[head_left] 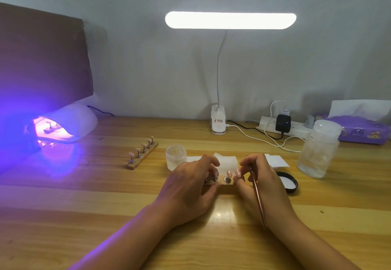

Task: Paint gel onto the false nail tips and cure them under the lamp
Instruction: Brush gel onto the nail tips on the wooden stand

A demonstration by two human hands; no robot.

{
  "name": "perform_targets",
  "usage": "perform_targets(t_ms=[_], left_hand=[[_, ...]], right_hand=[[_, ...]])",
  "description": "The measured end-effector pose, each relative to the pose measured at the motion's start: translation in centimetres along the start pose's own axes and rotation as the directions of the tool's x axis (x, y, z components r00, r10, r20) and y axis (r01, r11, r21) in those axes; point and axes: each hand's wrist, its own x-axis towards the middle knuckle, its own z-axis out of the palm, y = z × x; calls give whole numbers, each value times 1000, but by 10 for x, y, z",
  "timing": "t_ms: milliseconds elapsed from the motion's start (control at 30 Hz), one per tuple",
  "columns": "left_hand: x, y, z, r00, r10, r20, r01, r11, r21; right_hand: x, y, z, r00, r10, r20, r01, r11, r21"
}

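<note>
Wooden stand (227,186) on worktop (105,206), nail tips (229,173) upright on it | left hand (190,187) curled round its left end | right hand (262,183) at its right end, pinching brush (257,195) | curing lamp (67,121) far left of it, glowing violet

The desk lamp (230,20) blows out white; the cure lamp (65,121) spills violet over the left table (84,195); edges bend, slightly soft.

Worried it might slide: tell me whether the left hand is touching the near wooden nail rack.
Touching. In the head view the left hand grips the rack by its left end.
</note>
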Motion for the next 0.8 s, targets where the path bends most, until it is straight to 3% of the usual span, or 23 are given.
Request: perform_targets(t_ms=[333, 667, 800], left_hand=[[0, -5, 4, 998, -45, 36, 45, 999, -15], [1, -6, 4, 999, -32, -34, 33, 999, 41], [1, -6, 4, 998, -18, -63, 22, 997, 72]], right_hand=[[-1, 1, -4, 994, 60, 94, -55, 997, -53], [2, -1, -8, 993, 117, 15, -117, 993, -10], [7, -3, -25, 998, 50, -30, -55, 985, -161]])
